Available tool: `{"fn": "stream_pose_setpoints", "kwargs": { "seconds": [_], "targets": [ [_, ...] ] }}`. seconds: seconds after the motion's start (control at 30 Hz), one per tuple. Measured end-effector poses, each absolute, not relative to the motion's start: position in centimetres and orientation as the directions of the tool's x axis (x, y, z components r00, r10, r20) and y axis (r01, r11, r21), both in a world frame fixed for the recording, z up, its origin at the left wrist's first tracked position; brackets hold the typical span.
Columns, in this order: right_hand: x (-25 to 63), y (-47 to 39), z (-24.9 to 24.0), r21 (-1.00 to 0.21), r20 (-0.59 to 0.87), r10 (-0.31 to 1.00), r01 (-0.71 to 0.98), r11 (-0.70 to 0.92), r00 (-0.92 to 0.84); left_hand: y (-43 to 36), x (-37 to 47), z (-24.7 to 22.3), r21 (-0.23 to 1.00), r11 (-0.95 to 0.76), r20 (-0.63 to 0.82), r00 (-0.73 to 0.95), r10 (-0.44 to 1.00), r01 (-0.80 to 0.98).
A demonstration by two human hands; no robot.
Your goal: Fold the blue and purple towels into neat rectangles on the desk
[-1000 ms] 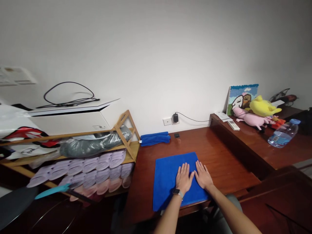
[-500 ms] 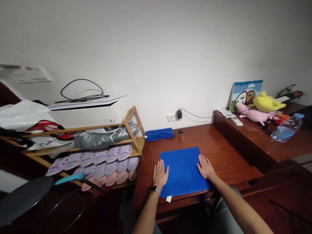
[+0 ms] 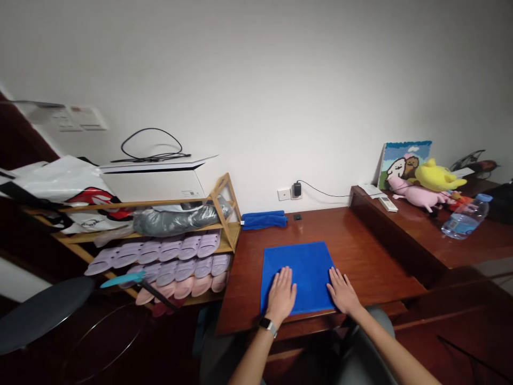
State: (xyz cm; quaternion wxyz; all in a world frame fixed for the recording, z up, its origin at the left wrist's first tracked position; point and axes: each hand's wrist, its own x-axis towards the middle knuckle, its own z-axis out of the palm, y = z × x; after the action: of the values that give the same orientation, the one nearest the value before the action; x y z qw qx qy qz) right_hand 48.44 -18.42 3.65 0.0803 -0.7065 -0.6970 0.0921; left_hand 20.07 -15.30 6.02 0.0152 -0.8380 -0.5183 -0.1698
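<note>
A blue cloth lies spread flat on the reddish-brown wooden desk, near its front edge. My left hand, with a watch at the wrist, rests palm down on the cloth's left part, fingers stretched out and holding nothing. At the cloth's right edge, my right hand lies flat with its fingers apart, partly over the cloth and partly over the wood. Against the wall at the back left of the desk sits a folded blue cloth.
Left of the desk stands a wooden rack with slippers and a white box. On the raised surface at right are a remote, plush toys and a bottle. A charger is plugged into the wall.
My left hand has moved right, from the cloth's left edge onto the cloth. My right hand is slightly lower along the right edge. The cloth's front edge sits nearer the desk edge, and the view has shifted.
</note>
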Motion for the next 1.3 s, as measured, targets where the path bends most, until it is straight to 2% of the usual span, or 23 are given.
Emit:
{"fn": "stream_pose_setpoints", "kwargs": {
  "seconds": [0.13,0.3,0.43,0.63,0.87,1.0,1.1,1.3],
  "targets": [
    [48.4,-19.9,3.1,-0.228,-0.025,1.0,0.974,-0.003,-0.003,-16.3,28.1,6.2,0.216,-0.625,0.248,0.577,0.778,0.75],
    [48.1,-19.7,3.9,-0.222,-0.028,1.0,0.975,0.0,-0.006,-16.4,32.0,5.0,0.245,-0.591,0.18,0.563,0.807,0.769],
    [48.1,-19.9,3.9,-0.237,-0.002,1.0,0.971,-0.007,0.006,-16.8,27.6,3.8,0.205,-0.498,0.211,0.459,0.863,0.842],
    [48.6,-19.7,3.0,-0.238,0.06,0.998,0.97,0.049,-0.036,-18.8,15.9,2.3,0.109,-0.199,0.267,0.164,0.95,0.974],
    [48.7,-20.5,2.4,-0.223,0.165,0.986,0.973,0.057,-0.02,-20.6,12.5,1.5,0.086,-0.167,0.352,0.127,0.927,0.982],
    [48.8,-23.2,1.1,-0.219,0.241,0.971,0.974,0.062,-0.008,-21.9,12.6,1.8,0.1,-0.212,0.435,0.149,0.888,0.972],
    [49.0,-24.9,0.2,-0.229,0.245,0.969,0.97,0.079,-0.021,-23.0,14.3,3.0,0.112,-0.285,0.476,0.201,0.856,0.952],
    [48.9,-25.2,0.7,-0.223,0.223,0.975,0.972,0.073,-0.022,-22.8,25.5,7.2,0.181,-0.581,0.357,0.497,0.791,0.794]
  ]
}}
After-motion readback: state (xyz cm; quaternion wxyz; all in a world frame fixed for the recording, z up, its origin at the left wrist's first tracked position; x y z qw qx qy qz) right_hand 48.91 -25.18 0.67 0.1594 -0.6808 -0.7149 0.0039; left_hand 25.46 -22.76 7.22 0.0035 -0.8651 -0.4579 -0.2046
